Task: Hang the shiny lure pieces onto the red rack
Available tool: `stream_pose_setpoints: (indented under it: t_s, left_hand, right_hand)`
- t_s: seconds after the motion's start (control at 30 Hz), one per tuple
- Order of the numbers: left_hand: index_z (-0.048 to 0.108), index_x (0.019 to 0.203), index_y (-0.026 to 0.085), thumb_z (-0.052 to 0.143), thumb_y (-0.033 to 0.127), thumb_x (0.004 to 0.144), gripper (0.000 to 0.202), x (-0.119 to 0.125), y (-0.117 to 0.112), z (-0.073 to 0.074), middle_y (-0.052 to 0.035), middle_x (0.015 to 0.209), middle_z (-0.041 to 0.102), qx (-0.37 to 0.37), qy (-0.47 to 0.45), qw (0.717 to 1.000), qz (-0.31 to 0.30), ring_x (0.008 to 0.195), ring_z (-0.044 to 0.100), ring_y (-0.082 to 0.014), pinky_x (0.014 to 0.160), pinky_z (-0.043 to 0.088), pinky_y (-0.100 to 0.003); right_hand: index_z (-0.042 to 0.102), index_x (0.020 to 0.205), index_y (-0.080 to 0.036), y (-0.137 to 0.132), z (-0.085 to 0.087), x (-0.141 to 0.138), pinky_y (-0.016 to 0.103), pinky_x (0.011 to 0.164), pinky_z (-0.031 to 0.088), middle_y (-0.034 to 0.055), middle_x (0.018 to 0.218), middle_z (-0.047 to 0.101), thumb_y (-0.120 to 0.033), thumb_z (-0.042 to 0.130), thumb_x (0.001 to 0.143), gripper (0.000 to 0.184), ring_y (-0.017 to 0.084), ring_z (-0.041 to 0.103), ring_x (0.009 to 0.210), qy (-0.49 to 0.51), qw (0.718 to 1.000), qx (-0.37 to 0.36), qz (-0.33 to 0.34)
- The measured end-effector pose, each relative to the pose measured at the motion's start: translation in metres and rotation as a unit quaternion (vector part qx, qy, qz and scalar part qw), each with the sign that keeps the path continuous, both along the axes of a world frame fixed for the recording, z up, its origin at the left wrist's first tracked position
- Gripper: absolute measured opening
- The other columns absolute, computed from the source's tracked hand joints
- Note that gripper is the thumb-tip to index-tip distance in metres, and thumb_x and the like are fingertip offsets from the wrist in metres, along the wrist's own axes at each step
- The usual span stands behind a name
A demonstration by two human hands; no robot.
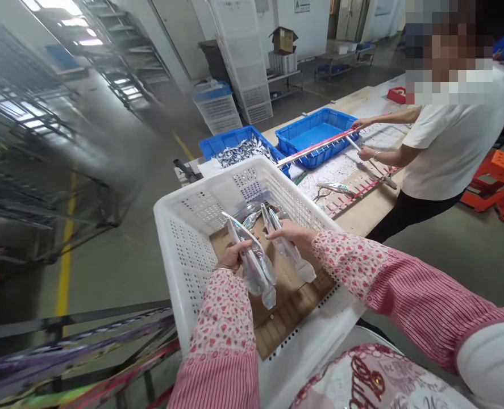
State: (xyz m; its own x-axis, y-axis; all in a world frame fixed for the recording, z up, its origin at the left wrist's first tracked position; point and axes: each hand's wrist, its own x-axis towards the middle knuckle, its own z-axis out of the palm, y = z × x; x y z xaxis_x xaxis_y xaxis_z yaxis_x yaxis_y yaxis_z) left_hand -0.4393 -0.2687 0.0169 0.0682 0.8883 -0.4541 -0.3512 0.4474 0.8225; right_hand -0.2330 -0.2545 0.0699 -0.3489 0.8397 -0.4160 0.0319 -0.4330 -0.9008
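My left hand (233,254) is closed round a bunch of clear, silvery plastic packets (254,261) that hang over the white perforated crate (183,250). My right hand (293,232) grips a second bunch of the same packets (289,250) just to the right. Both hands are inside the crate, above the brown cardboard sheet (286,309) that lines its bottom. More loose packets (252,213) lie at the crate's far end. Both arms wear pink patterned sleeve covers.
A blue bin full of silvery packets (243,149) and another blue bin (315,133) stand on the long table beyond. A co-worker in a white shirt (452,142) handles a long red-and-white rack (320,146) there. Metal racks are on the left, orange stools at the right.
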Motion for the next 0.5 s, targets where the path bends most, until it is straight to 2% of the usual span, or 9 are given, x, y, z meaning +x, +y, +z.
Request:
stream_pose_setpoints:
  t_s: [0.1, 0.2, 0.33, 0.5]
  left_hand:
    - [0.068, 0.097, 0.01, 0.082, 0.022, 0.047, 0.054, -0.001, 0.0, 0.015, -0.0092, 0.08, 0.073, 0.041, 0.01, 0.999, -0.002, 0.066, 0.067, -0.0222, 0.057, 0.056, -0.029]
    - [0.068, 0.097, 0.01, 0.085, 0.027, 0.046, 0.056, 0.0, -0.001, 0.032, -0.009, 0.084, 0.073, 0.079, 0.008, 0.997, -0.012, 0.071, 0.068, -0.0228, 0.061, 0.057, -0.03]
    - [0.068, 0.102, 0.012, 0.087, 0.033, 0.045, 0.063, -0.001, -0.007, 0.063, -0.0077, 0.086, 0.073, 0.122, 0.034, 0.992, -0.031, 0.073, 0.068, -0.0241, 0.063, 0.058, -0.032]
    - [0.07, 0.098, 0.012, 0.086, 0.036, 0.048, 0.058, -0.024, -0.017, 0.098, -0.0086, 0.088, 0.073, 0.184, 0.114, 0.975, -0.045, 0.075, 0.067, -0.0239, 0.061, 0.055, -0.028]
  right_hand:
    - [0.067, 0.089, -0.015, -0.012, 0.018, 0.01, 0.024, 0.059, 0.037, -0.0044, 0.066, 0.06, -0.02, 0.076, 0.06, 0.031, 0.01, 0.049, 0.06, 0.02, 1.0, 0.015, 0.016]
    - [0.068, 0.092, -0.015, -0.027, 0.039, 0.021, 0.023, 0.059, 0.038, -0.0037, 0.067, 0.06, -0.024, 0.08, 0.058, 0.037, 0.011, 0.05, 0.062, 0.036, 0.999, 0.032, 0.025]
    - [0.068, 0.09, -0.015, -0.051, 0.071, 0.037, 0.024, 0.06, 0.039, -0.002, 0.071, 0.062, -0.031, 0.085, 0.054, 0.042, 0.012, 0.052, 0.066, 0.055, 0.995, 0.083, 0.029]
    - [0.068, 0.088, -0.015, -0.08, 0.12, 0.067, 0.022, 0.058, 0.039, -0.0031, 0.071, 0.061, -0.032, 0.084, 0.054, 0.041, 0.01, 0.053, 0.062, 0.092, 0.985, 0.144, 0.019]
